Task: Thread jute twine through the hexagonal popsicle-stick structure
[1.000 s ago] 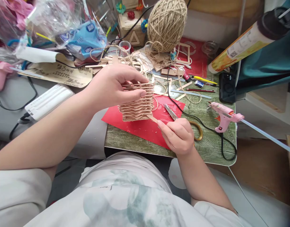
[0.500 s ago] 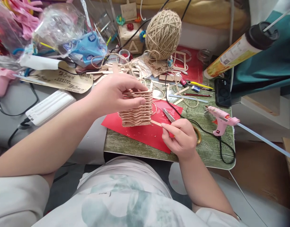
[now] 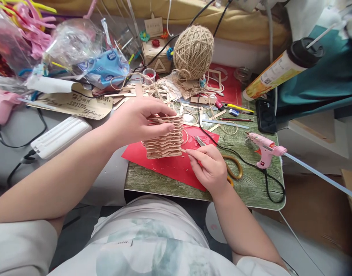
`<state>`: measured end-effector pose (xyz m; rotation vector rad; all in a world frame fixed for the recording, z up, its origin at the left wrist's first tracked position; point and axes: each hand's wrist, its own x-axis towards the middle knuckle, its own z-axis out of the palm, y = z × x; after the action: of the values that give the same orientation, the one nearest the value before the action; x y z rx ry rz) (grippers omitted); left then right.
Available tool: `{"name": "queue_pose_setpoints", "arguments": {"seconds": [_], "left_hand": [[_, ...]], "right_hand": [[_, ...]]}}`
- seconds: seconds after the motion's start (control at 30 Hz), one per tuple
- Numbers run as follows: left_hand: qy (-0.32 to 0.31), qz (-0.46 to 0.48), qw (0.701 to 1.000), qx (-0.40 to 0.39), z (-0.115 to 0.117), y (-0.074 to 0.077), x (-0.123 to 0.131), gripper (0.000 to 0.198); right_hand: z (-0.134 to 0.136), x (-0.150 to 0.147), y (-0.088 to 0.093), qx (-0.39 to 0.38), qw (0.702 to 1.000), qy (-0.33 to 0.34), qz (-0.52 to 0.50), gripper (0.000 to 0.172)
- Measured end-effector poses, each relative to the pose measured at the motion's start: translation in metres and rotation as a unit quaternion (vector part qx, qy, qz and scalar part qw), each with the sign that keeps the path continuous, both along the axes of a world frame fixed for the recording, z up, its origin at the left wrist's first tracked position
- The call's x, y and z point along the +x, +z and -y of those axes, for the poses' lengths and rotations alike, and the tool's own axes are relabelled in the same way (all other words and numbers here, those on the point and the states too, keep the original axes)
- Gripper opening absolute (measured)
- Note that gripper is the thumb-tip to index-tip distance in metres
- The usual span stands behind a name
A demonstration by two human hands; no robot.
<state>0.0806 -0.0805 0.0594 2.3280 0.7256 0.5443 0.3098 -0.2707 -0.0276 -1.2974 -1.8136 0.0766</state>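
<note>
My left hand grips the top of a small tower of stacked wooden craft sticks that stands on a red paper sheet. My right hand is closed in a pinch on a thin wooden stick whose tip reaches the tower's lower right corner; most of the stick is hidden by the fingers. Scissors with yellow-brown handles lie just behind my right hand, blades pointing toward the tower.
A pink glue gun with a long glue stick rests at the right of the green board, its black cord looping beside it. A ball of twine, loose sticks, pencils, a phone and plastic bags crowd the back.
My right hand has moved left toward the tower's base, so less of the stick shows. The view has tilted, shifting everything lower in the picture. My left hand keeps its grip.
</note>
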Motion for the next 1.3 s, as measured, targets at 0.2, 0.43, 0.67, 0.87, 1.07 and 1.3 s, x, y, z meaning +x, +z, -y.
{"name": "queue_pose_setpoints", "arguments": {"seconds": [0.2,0.43,0.67,0.87,1.07,1.3], "left_hand": [[0.003,0.012,1.0,-0.007,0.0,0.0,-0.001,0.031],[0.003,0.018,1.0,-0.02,-0.002,0.001,0.001,0.032],[-0.01,0.021,1.0,-0.019,-0.002,0.002,0.001,0.031],[-0.004,0.024,1.0,-0.011,-0.001,0.001,0.0,0.031],[0.004,0.023,1.0,-0.017,-0.001,-0.002,-0.001,0.033],[-0.001,0.026,1.0,-0.011,0.0,0.0,0.002,0.032]], "right_hand": [[-0.004,0.001,-0.003,-0.028,0.997,0.008,-0.071,0.037],[-0.001,-0.001,-0.002,-0.015,0.995,-0.007,-0.103,0.035],[0.0,-0.001,-0.004,0.021,0.998,-0.018,-0.064,0.044],[0.006,0.003,-0.008,0.08,0.996,-0.016,0.046,0.063],[0.008,0.003,-0.008,0.112,0.989,-0.032,0.094,0.076],[0.011,0.003,-0.008,0.087,0.994,-0.038,0.055,0.068]]}}
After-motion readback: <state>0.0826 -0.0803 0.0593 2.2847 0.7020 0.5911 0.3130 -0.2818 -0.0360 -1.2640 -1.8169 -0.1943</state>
